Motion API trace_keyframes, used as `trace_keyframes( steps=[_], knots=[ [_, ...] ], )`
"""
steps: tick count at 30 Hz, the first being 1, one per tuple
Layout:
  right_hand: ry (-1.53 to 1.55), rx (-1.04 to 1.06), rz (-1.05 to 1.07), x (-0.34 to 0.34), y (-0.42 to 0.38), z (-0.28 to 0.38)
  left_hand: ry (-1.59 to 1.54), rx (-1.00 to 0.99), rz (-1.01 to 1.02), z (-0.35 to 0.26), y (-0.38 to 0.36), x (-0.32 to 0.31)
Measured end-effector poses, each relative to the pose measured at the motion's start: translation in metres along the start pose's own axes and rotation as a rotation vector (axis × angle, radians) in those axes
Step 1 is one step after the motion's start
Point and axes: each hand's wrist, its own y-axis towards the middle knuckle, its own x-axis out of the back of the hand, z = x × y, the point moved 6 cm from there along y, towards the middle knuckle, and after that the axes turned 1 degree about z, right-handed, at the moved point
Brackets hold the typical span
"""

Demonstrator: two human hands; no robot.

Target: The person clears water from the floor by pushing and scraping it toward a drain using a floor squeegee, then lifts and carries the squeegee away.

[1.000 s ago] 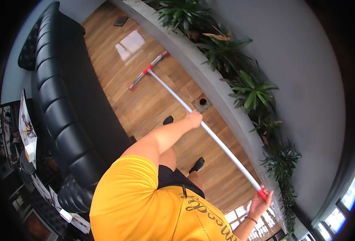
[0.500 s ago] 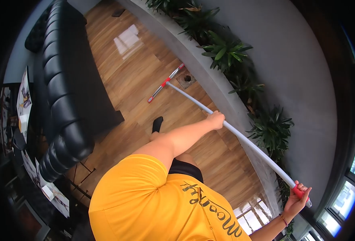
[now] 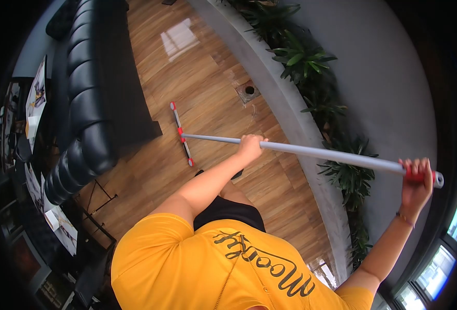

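Observation:
A floor squeegee (image 3: 337, 153) with a long grey pole reaches across the view. Its red-and-silver head (image 3: 180, 132) rests on the wooden floor near the foot of the black sofa. My left hand (image 3: 251, 148) is closed around the lower middle of the pole. Up at the top end, my right hand (image 3: 417, 181) wraps the red grip, with the pole's grey end cap sticking out past it. A floor drain (image 3: 248, 91) with a dark round hole lies beyond the pole, apart from the squeegee head.
On the left stands a tufted black sofa (image 3: 86, 93), with a table (image 3: 63, 235) behind it. A curved concrete planter edge (image 3: 269, 67) with green plants (image 3: 303, 57) runs along the right, against a grey wall (image 3: 383, 93). Windows (image 3: 435, 271) show at lower right.
The squeegee head has moved left and nearer to me, away from the drain toward the sofa. My right hand has risen, and my left hand has shifted left with the pole.

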Motion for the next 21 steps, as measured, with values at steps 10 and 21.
trace_keyframes(
  steps=[10, 21],
  knots=[
    [-0.385, 0.031, 0.176, -0.057, 0.171, 0.086, -0.231, 0.094, -0.284, -0.039, 0.107, -0.012],
    [-0.549, 0.084, 0.394, -0.258, 0.161, 0.145, -0.524, -0.068, -0.371, -0.081, 0.170, 0.066]
  ],
)
